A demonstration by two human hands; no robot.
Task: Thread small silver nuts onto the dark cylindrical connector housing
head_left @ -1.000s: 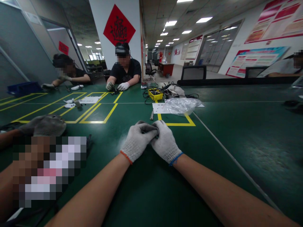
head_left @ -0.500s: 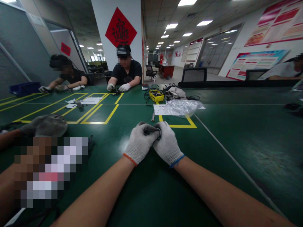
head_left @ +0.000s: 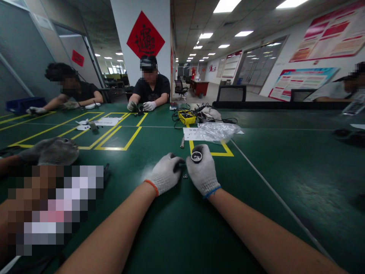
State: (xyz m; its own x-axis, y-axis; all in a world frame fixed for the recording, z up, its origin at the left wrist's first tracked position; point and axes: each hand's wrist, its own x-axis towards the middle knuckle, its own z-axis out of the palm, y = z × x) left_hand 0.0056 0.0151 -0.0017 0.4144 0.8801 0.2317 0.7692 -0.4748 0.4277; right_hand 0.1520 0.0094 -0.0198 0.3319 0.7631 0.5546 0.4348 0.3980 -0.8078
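In the head view, mid-frame, my white-gloved left hand (head_left: 167, 173) and right hand (head_left: 203, 173) have just parted, so I judge the round, black-and-silver, metallic-looking part (head_left: 196, 156) is exposed for work. My right hand clasps it, face up; my left is half curled, and I can't tell whether it grips anything. Small silver rings (head_left: 185, 176) lie between them on the green tabletop (head_left: 182, 228)

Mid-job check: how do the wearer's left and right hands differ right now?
The left hand has an orange cuff edge; the right hand has a blue cuff edge. The right hand grips a round part, its face showing; whether the left hand holds anything is unclear. Both wear pale knit gloves with darkened fingers.
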